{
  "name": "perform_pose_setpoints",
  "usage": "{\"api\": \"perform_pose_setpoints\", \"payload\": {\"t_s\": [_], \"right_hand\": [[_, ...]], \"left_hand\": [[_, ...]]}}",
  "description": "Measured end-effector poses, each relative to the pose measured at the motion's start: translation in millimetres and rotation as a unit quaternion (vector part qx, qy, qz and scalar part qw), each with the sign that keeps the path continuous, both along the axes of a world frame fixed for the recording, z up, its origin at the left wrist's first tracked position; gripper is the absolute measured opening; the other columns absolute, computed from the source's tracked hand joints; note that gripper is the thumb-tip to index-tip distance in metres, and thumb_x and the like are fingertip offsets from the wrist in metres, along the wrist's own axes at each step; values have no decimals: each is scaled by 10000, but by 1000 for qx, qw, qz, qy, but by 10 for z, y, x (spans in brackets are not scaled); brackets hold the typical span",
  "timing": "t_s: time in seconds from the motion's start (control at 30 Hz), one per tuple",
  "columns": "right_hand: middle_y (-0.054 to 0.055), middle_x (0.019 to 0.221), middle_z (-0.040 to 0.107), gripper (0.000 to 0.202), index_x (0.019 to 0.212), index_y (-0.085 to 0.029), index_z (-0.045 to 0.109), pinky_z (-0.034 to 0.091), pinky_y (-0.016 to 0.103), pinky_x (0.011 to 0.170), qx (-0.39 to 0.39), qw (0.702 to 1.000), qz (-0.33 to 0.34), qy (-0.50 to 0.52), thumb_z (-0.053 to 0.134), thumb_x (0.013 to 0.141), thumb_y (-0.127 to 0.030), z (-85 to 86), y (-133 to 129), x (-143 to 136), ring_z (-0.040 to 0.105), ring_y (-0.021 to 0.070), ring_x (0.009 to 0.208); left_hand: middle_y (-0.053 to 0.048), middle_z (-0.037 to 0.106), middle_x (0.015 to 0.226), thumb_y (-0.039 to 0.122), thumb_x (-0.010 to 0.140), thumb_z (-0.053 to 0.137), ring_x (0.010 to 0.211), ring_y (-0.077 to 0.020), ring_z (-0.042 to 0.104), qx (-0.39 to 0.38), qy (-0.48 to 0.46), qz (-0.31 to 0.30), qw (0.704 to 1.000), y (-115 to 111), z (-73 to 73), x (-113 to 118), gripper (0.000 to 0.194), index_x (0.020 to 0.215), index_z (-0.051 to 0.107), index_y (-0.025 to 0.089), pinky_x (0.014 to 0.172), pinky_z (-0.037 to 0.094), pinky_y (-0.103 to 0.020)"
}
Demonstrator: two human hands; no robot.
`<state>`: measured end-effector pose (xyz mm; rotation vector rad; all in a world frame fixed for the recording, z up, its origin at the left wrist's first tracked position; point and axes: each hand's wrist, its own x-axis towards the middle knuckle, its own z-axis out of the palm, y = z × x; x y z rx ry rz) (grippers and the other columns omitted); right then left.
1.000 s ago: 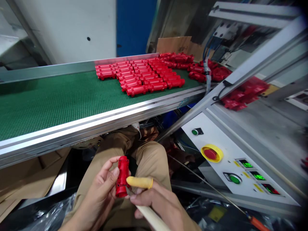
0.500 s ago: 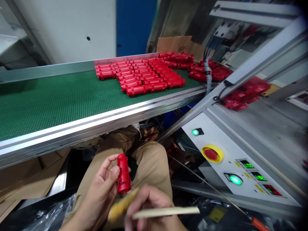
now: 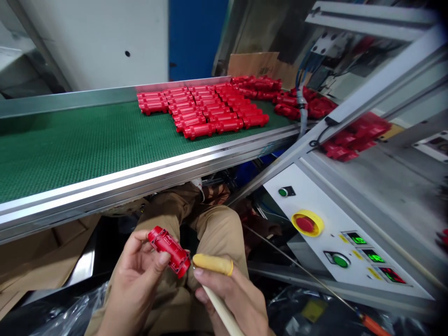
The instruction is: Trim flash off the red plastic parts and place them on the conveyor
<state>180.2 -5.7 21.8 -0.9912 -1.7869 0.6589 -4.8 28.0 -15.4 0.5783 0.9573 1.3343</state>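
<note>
Cylinder (image 3: 171,248) now aslant, upright before

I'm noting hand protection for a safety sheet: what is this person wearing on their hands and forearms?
The right hand has a snug yellow finger cover on its index finger, rounded at the tip; no other cover shows on it. The left hand is bare, with no glove or ring visible. No sleeve shows on either arm within the picture.

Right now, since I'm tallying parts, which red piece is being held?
The red cylinder tilted in the left hand; the other red pieces lie on the green belt or farther right, untouched.
</note>
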Motion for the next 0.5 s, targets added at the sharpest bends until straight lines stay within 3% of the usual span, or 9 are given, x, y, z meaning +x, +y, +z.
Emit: {"api": "perform_pose_setpoints", "payload": {"t_s": [0.23, 0.5], "right_hand": [[112, 1208, 689, 574, 1321, -194, 663, 668, 241, 848, 4, 1000, 7, -13, 603, 841, 116, 37, 28, -31, 715, 201, 1024], [105, 1214, 716, 551, 1310, -215, 655, 677, 295, 830, -3, 999, -13, -35, 608, 844, 76, -71, -20, -10, 753, 229, 1003]], "left_hand": [[-4, 825, 918, 280, 839, 860, 767, -143, 775, 4, 101, 11, 995, -77, 19, -49, 304, 1043, 637, 252, 707, 617, -177], [17, 823, 903, 277, 840, 860, 760, -115, 765, 12, 115, 12, 993, -63, 2, -44, 295, 1041, 644, 260, 720, 608, -148]]}}
